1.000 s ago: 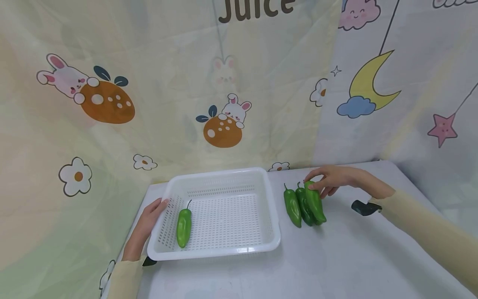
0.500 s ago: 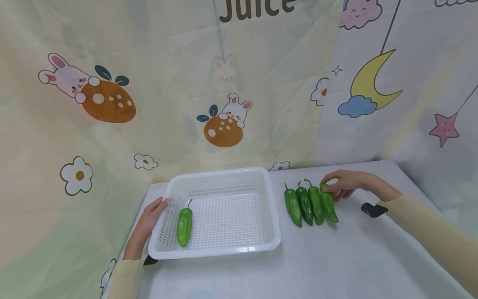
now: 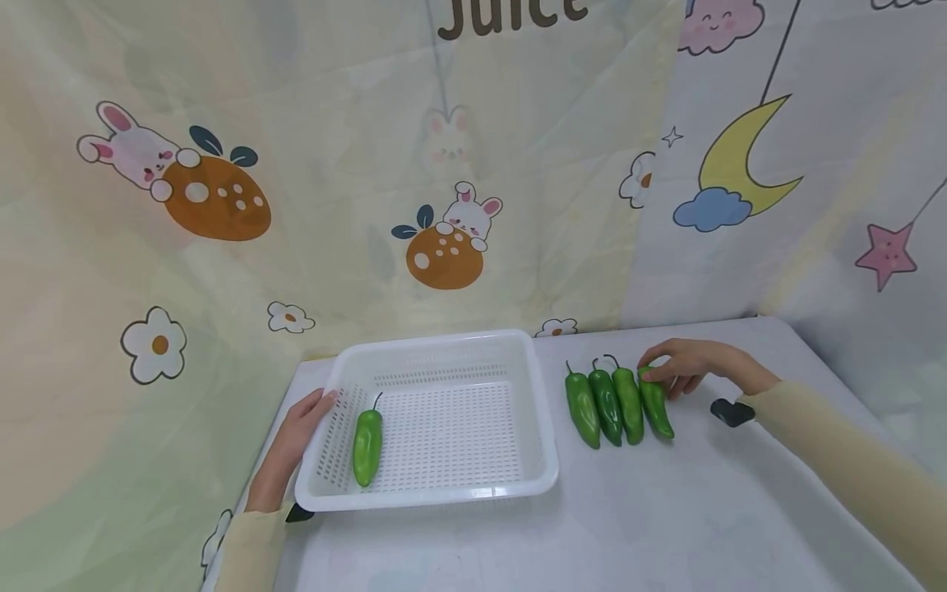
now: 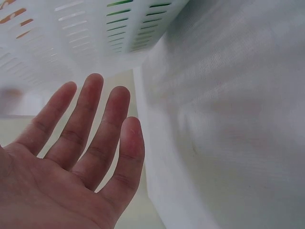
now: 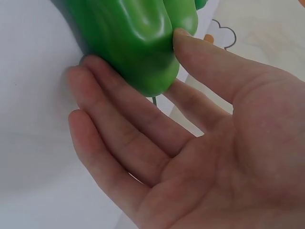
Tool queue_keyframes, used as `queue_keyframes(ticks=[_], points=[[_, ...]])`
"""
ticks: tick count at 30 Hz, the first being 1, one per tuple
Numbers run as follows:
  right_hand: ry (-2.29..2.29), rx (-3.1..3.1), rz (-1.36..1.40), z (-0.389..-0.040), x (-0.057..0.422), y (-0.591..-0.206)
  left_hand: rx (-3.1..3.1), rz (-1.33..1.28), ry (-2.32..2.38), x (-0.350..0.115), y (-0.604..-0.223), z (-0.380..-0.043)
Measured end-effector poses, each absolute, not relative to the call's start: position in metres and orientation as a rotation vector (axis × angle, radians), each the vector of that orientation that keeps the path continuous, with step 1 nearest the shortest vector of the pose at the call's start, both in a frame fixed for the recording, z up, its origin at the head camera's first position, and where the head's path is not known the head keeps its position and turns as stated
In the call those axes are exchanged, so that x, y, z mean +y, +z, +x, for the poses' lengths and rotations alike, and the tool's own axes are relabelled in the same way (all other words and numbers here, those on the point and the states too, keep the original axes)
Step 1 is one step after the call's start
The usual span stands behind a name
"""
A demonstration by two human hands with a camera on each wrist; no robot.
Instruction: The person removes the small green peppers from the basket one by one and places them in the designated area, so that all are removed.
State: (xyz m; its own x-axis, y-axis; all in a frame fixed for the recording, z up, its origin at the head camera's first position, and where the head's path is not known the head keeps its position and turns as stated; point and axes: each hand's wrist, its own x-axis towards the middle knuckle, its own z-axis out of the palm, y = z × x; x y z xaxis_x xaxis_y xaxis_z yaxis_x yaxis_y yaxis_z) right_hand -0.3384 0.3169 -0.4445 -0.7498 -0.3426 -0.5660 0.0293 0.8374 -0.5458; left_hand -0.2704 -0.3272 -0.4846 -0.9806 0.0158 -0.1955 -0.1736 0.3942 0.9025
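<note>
In the head view, my left hand point(image 3: 298, 427) touches the left rim of a white plastic basket point(image 3: 546, 411). The left wrist view shows that hand's fingers point(image 4: 90, 114) straight beside the slotted basket wall point(image 4: 81, 28). One green pepper point(image 3: 367, 448) lies inside the basket, near its left side. Right of the basket, several green peppers lie in a row, stems toward the wall. At the row's right end, my right hand point(image 3: 684, 366) pinches the stem end of a green pepper point(image 3: 655, 407). Its thumb and fingers sit on opposite sides of that pepper point(image 5: 138, 43) in the right wrist view.
A white table point(image 3: 592, 526) bears the basket and the peppers. The pinched pepper's neighbours are another green pepper point(image 3: 628, 403), a darker one point(image 3: 606, 404) and a leftmost one point(image 3: 583, 409). Printed cloth point(image 3: 333, 205) hangs behind the table and at its sides.
My right hand has shifted right with its pepper, which overlapped the others a second ago and lies at the row's right end now. My left hand and the basket stay about where they were.
</note>
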Motion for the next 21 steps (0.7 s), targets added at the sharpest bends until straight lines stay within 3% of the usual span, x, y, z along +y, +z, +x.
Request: queue_keyframes(ticks=[21], points=[[-0.599,2.359,-0.206,-0.3394,0.3080,-0.4403,2.481,-0.139,1.625,-0.3258,-0.4829,-0.2687]])
